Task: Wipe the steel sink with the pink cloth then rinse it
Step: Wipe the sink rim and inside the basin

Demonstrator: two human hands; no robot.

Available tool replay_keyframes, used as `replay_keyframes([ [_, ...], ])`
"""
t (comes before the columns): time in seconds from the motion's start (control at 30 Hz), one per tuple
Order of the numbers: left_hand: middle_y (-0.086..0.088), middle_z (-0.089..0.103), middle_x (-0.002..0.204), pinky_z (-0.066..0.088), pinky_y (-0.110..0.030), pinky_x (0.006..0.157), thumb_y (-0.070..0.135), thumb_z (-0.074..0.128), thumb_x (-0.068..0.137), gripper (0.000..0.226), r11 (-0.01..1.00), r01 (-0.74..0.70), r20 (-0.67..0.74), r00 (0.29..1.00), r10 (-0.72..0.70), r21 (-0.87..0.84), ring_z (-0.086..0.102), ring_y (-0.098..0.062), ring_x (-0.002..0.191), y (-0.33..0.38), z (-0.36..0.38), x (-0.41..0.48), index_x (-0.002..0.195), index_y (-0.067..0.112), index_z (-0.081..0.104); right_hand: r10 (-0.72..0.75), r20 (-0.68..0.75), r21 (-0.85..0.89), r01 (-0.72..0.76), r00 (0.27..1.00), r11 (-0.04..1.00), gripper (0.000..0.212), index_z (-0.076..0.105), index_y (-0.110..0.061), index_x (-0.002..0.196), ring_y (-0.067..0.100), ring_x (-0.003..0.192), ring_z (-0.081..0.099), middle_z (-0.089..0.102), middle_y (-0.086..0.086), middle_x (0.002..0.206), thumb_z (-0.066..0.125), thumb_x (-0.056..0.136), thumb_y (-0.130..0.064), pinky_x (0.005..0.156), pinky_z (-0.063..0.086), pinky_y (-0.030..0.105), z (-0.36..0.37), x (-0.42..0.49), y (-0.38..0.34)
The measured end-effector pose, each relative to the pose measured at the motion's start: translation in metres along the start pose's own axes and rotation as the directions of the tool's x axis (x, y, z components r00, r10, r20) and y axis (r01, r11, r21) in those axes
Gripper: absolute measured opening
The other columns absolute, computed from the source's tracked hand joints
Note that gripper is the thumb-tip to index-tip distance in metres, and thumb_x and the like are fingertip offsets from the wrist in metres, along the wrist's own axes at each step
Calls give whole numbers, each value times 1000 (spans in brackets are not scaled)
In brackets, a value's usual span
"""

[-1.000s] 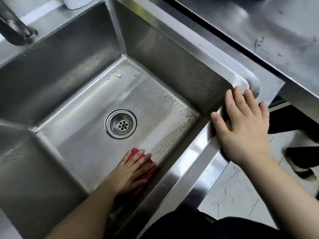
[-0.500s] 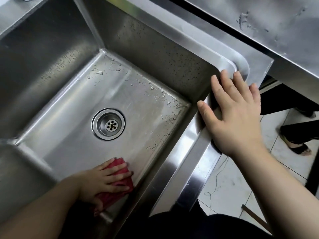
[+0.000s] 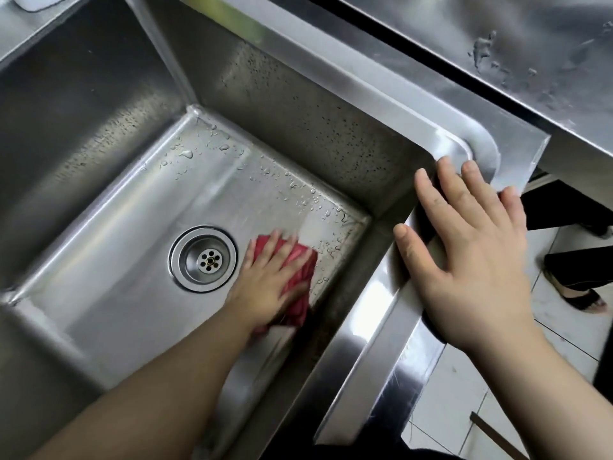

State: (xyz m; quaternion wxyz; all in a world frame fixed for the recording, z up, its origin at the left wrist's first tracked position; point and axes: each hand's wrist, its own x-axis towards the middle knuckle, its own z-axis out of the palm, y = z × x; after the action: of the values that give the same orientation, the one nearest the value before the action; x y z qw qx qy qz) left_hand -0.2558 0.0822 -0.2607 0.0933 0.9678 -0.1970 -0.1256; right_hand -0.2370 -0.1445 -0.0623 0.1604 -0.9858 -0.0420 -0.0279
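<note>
The left hand [image 3: 268, 287] presses apparently straight, blurred fingers onto the crumpled pink cloth [image 3: 300, 260] beside the round drain [image 3: 203, 258] on the floor of the square steel sink [image 3: 298, 121], right hand [image 3: 474, 260] flat-fingered on its rim, so the unpinched cloth could slip free or skip wet corners.

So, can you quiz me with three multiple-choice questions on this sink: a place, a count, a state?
1. Where is the pink cloth?
A) on the sink floor beside the drain
B) draped over a tap
C) on the tiles
2. How many hands touch it?
A) none B) one C) two
3. The right hand is:
A) a fist B) flat and open on the sink rim C) gripping a sponge
Answers: 1A, it lies right of the drain; 2B, only the left hand presses it; 3B, its fingers lie straight on the rim.
</note>
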Motion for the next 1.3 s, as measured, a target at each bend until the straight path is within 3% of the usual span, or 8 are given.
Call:
replay_keyframes([
  [0.2,5,-19,151,-15,-49,112,58,18,92,62,988,157,-1,988,-157,-7,-23,-21,139,6,-16,87,145,34,-5,-4,-11,-12,4,1000,1000,63,41,-22,141,17,143,17,30,2,152,29,86,-52,115,1,37,-1,-1,-2],
  [0.37,-4,26,153,3,-44,114,48,17,95,58,999,-1,-109,994,4,35,11,-26,142,5,6,26,145,18,21,-5,-20,-6,5,1000,1000,63,42,-21,141,17,142,18,32,3,151,30,87,-51,115,3,38,-1,-2,-2],
  [0.57,0,29,152,16,-47,112,50,29,96,52,967,-253,1,967,253,13,14,-23,143,-6,25,-69,143,27,29,-15,-47,21,16,999,1000,60,46,-19,139,18,141,22,36,4,149,34,87,-48,114,6,40,2,-3,1],
  [0.87,5,19,156,5,-44,114,46,22,97,51,957,-289,28,957,288,20,1,-21,144,13,2,84,146,30,24,-10,-60,40,12,998,999,59,46,-22,138,14,141,19,35,2,149,35,87,-49,114,7,42,2,-1,1],
  [1.03,3,24,154,-4,-38,114,44,20,94,53,987,-158,-59,986,157,-9,7,-21,143,30,-3,99,144,30,29,-11,-33,38,12,999,999,59,44,-24,139,10,142,14,31,-3,149,34,88,-50,115,5,39,1,-1,2],
  [1.13,5,3,158,-16,-34,110,48,2,89,61,991,111,-59,992,-115,-69,-7,-19,144,36,-8,91,147,31,12,-22,-1,0,22,1000,1000,60,42,-22,141,10,142,12,28,-4,150,32,89,-50,113,7,40,0,-3,1],
  [1.2,6,-7,157,-17,-34,110,49,-4,87,64,946,306,-56,948,-314,-108,-15,-17,142,30,-13,87,148,30,3,-24,28,-9,24,999,1000,63,38,-22,143,8,143,6,23,-5,152,28,90,-54,114,4,39,-2,-3,0],
  [1.3,5,-13,155,-17,-36,110,52,-14,77,75,884,440,-101,883,-458,-161,-25,-10,134,9,-17,81,147,28,-1,-61,46,44,59,997,997,66,31,-24,145,4,144,-5,15,-10,154,23,90,-58,115,-5,36,-9,-2,2],
])
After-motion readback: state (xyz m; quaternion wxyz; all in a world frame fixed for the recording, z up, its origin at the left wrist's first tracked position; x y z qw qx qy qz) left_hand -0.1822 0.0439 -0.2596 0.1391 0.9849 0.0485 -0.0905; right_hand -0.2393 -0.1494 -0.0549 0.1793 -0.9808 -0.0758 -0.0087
